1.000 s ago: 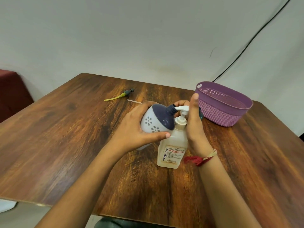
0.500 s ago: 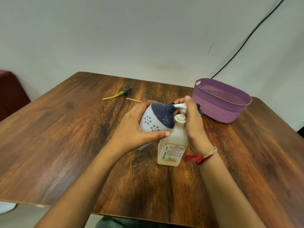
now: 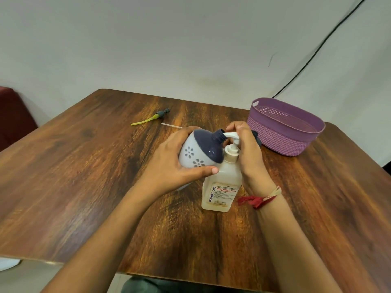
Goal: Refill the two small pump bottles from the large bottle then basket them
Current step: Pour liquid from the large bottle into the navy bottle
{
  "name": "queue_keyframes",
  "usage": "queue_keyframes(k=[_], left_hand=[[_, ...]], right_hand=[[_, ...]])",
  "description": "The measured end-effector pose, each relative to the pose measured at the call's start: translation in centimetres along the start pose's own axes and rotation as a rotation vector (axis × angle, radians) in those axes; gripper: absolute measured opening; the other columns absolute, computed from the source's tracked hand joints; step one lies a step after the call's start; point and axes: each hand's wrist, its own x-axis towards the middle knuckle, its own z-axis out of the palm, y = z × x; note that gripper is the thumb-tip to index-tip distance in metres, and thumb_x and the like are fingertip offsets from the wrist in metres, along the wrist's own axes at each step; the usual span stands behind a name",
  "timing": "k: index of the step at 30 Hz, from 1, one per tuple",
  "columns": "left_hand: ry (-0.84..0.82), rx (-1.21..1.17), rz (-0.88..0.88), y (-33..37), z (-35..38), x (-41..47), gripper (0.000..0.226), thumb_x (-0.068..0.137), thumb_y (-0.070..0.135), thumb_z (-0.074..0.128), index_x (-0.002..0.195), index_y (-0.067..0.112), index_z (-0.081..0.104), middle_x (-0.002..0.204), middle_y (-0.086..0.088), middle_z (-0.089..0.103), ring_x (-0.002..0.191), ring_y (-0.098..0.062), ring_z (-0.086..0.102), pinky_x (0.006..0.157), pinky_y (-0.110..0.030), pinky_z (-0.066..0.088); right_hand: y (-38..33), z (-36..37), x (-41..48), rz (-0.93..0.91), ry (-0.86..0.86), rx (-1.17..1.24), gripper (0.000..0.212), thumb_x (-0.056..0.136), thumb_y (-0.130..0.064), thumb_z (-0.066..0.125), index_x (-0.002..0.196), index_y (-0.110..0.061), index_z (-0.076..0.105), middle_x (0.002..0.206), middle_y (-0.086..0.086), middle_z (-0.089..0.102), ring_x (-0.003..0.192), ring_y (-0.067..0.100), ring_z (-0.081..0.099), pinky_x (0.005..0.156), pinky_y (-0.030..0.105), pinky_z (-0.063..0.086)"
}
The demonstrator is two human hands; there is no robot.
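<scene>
Fingers [image 3: 238, 128] of the right hand [image 3: 248, 154] are closing down over the white pump head [image 3: 232, 136] of the large bottle [image 3: 223, 182]. A second ago the thumb was sticking straight up and the hand was only lying against the pump's side. Half a second ago the fingertips were just arriving on top. Now they are curling round the head and seemingly bearing down on it.

The left hand [image 3: 169, 166] is gripping the small bottle [image 3: 197, 152], a round white one with a navy top. It is keeping the bottle tilted just left of the large bottle, with the open neck touching the tip of the spout. That alignment is holding across all three frames, so the change reads as a pump stroke beginning. Liquid is probably going into the first small bottle, though no flow is showing and the opaque wall is hiding any level. The large bottle is standing upright on the counter [image 3: 84, 178], unmoved.

Elsewhere nothing is shifting apart from the camera's slight drift. The purple basket [image 3: 284, 135] is sitting behind and right of the large bottle, with nothing showing inside it, so basketing is not yet begun. A grey pump cap with a yellow tube [image 3: 151, 119] and a thin white straw [image 3: 171, 125] are lying behind and left of the large bottle. Something dark [image 3: 256, 138] is peeking out just behind the right hand, too hidden to name.
</scene>
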Motion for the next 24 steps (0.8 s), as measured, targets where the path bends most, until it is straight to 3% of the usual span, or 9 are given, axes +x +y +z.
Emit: queue_keyframes(k=[3, 8, 12, 15, 17, 19, 22, 24], left_hand=[[-0.010, 0.020, 0.009, -0.26, -0.17, 0.00, 0.083, 0.059, 0.074, 0.066, 0.127, 0.030, 0.050, 0.118, 0.011, 0.058, 0.106, -0.005, 0.056, 0.088, -0.040, 0.052], [-0.016, 0.006, 0.016, 0.22, -0.28, 0.08, 0.081, 0.057, 0.074, 0.066, 0.125, 0.033, 0.049, 0.117, 0.011, 0.058, 0.105, -0.004, 0.057, 0.088, -0.037, 0.053], [-0.001, 0.021, 0.046, 0.36, -0.27, 0.18, 0.076, 0.058, 0.071, 0.068, 0.122, 0.035, 0.049, 0.112, 0.015, 0.058, 0.101, 0.000, 0.056, 0.083, -0.025, 0.049], [0.006, 0.074, 0.064, 0.15, -0.37, 0.26, 0.080, 0.057, 0.071, 0.068, 0.125, 0.031, 0.050, 0.114, 0.013, 0.057, 0.102, -0.001, 0.056, 0.084, -0.024, 0.048], [0.003, 0.100, 0.074, 0.09, -0.50, 0.35, 0.082, 0.057, 0.073, 0.068, 0.125, 0.030, 0.050, 0.114, 0.012, 0.057, 0.102, -0.002, 0.056, 0.085, -0.026, 0.049], [0.002, 0.108, 0.083, 0.23, -0.64, 0.44, 0.083, 0.057, 0.073, 0.068, 0.126, 0.029, 0.051, 0.115, 0.012, 0.057, 0.102, -0.003, 0.056, 0.085, -0.027, 0.050], [0.007, 0.108, 0.100, 0.51, -0.77, 0.63, 0.084, 0.058, 0.071, 0.069, 0.127, 0.025, 0.052, 0.116, 0.011, 0.058, 0.103, -0.003, 0.056, 0.086, -0.027, 0.050], [0.009, 0.114, 0.105, 0.54, -0.76, 0.74, 0.085, 0.059, 0.071, 0.069, 0.127, 0.024, 0.052, 0.116, 0.010, 0.058, 0.103, -0.003, 0.056, 0.086, -0.028, 0.051]], right_hand=[[-0.14, -0.10, -0.19, -0.001, -0.019, -0.047, 0.021, 0.099, -0.011, 0.033, 0.085, -0.012, 0.049, 0.074, -0.001, 0.050, 0.054, -0.006, 0.050, 0.053, 0.012, 0.043], [-0.68, 0.13, -0.15, 0.082, -0.043, 0.000, 0.046, 0.099, -0.043, 0.031, 0.079, -0.012, 0.058, 0.072, 0.003, 0.058, 0.063, 0.007, 0.057, 0.060, 0.019, 0.048], [-0.32, 0.02, -0.17, 0.012, -0.038, -0.038, 0.026, 0.099, -0.028, 0.039, 0.082, -0.015, 0.054, 0.082, 0.003, 0.055, 0.068, 0.005, 0.053, 0.062, 0.018, 0.046], [0.03, -0.22, -0.14, -0.030, -0.035, -0.086, 0.015, 0.090, -0.024, 0.039, 0.084, -0.017, 0.050, 0.086, 0.002, 0.051, 0.070, 0.001, 0.051, 0.061, 0.013, 0.044], [0.05, -0.28, -0.09, -0.030, -0.049, -0.110, 0.017, 0.083, -0.029, 0.038, 0.082, -0.017, 0.050, 0.088, 0.003, 0.051, 0.076, 0.007, 0.049, 0.065, 0.016, 0.043], [-0.19, -0.13, -0.14, 0.034, -0.068, -0.062, 0.027, 0.092, -0.037, 0.043, 0.081, -0.015, 0.052, 0.086, 0.007, 0.054, 0.077, 0.013, 0.051, 0.069, 0.023, 0.044], [-0.64, -0.10, -0.14, 0.098, -0.095, 0.000, 0.043, 0.098, -0.045, 0.035, 0.084, -0.011, 0.057, 0.082, 0.006, 0.061, 0.074, 0.016, 0.058, 0.070, 0.028, 0.049], [-0.50, -0.13, -0.13, 0.052, -0.090, -0.040, 0.038, 0.100, -0.041, 0.037, 0.088, -0.012, 0.057, 0.089, 0.007, 0.060, 0.078, 0.017, 0.057, 0.072, 0.030, 0.048]])
